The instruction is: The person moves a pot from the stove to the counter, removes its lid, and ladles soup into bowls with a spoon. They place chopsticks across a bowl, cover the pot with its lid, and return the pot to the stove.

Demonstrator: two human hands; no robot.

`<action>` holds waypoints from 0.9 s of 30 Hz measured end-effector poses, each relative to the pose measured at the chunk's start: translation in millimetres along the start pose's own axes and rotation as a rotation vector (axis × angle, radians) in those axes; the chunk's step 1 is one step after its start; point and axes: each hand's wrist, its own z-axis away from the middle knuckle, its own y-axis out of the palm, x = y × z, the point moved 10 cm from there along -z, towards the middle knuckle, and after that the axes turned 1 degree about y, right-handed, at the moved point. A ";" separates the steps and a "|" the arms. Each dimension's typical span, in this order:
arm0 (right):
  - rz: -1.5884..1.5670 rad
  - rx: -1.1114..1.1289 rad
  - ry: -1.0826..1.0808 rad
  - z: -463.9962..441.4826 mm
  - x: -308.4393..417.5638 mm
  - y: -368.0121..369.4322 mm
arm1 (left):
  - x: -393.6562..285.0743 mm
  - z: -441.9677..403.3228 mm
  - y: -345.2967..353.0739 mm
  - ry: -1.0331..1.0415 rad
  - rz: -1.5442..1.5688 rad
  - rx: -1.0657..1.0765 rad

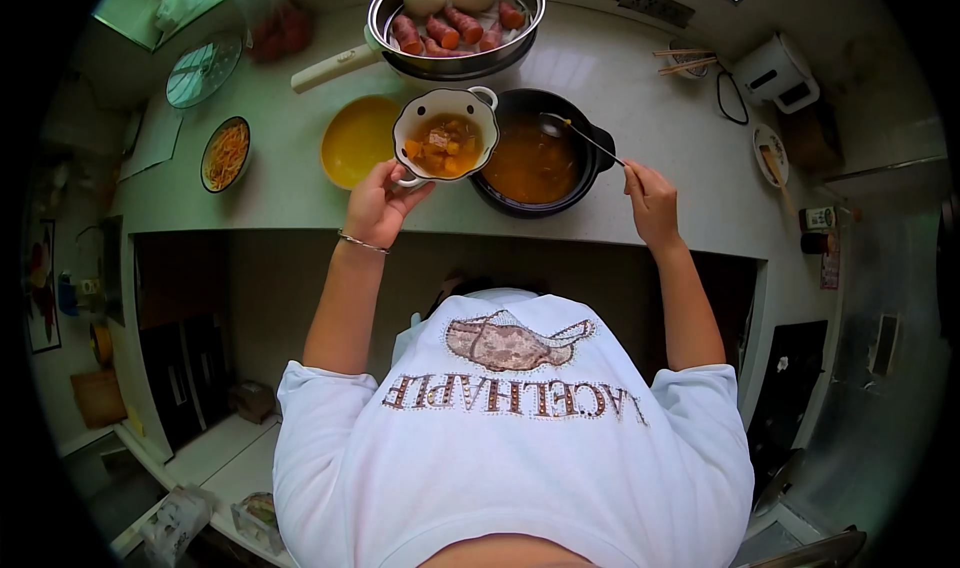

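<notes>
My left hand [380,206] grips the lower handle of a white two-handled bowl [403,128] with a dark rim. Orange chunks in brown broth fill part of that bowl, which is held up between a yellow bowl and a black pot. In my right hand [653,203] is the thin metal handle of a ladle [600,146]. The ladle's head dips into the black pot [520,206], at the surface of the orange-brown soup [530,163]. Partly behind the white bowl stands the yellow bowl [345,148].
Behind the pot, a steamer pan [538,8] holds two round white buns and several sweet potato pieces; its pale handle [335,68] points left. A bowl of shredded carrot [227,155] sits left. At right are a white appliance [776,73], chopsticks [690,66] and a small dish [768,148].
</notes>
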 end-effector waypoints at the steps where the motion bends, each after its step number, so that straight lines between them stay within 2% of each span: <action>1: 0.029 0.039 -0.042 -1.4 -0.7 12.1 | -0.5 -0.3 -2.2 -0.001 -0.001 -0.001; 2: 0.029 0.038 -0.041 -2.1 -2.1 17.7 | -1.0 -1.2 -5.2 0.003 0.009 0.000; 4: 0.260 0.177 -0.059 -1.8 -5.1 41.5 | -2.7 -1.7 -6.8 0.007 0.017 0.002; 9: 0.126 0.165 -0.044 -3.8 -22.6 44.6 | -4.6 0.4 -4.1 0.002 0.035 0.012; 11: 0.007 0.227 0.145 -1.4 -44.1 47.0 | -5.8 1.5 -2.5 0.001 0.030 0.010; 12: 0.007 0.228 0.145 -0.8 -47.2 45.5 | -6.0 1.8 -2.5 0.000 0.025 0.009; 14: -0.249 0.295 0.446 10.2 -77.3 54.1 | -5.5 1.5 -3.9 -0.001 0.028 0.012; 15: -0.250 0.296 0.447 10.1 -76.6 54.9 | -5.9 1.2 -4.9 -0.002 0.030 0.017; 17: -0.530 0.357 0.735 26.2 -90.0 70.6 | -6.2 0.8 -6.1 0.001 0.028 0.015; 18: -0.531 0.356 0.736 25.8 -87.0 71.4 | -6.6 0.8 -6.7 0.003 0.025 0.015; 20: -0.723 0.397 0.913 36.3 -83.1 86.0 | -6.8 0.2 -6.9 0.004 0.023 0.018; 27: -0.908 0.399 1.022 53.2 -76.4 111.6 | -9.6 1.7 -2.3 0.018 -0.005 0.040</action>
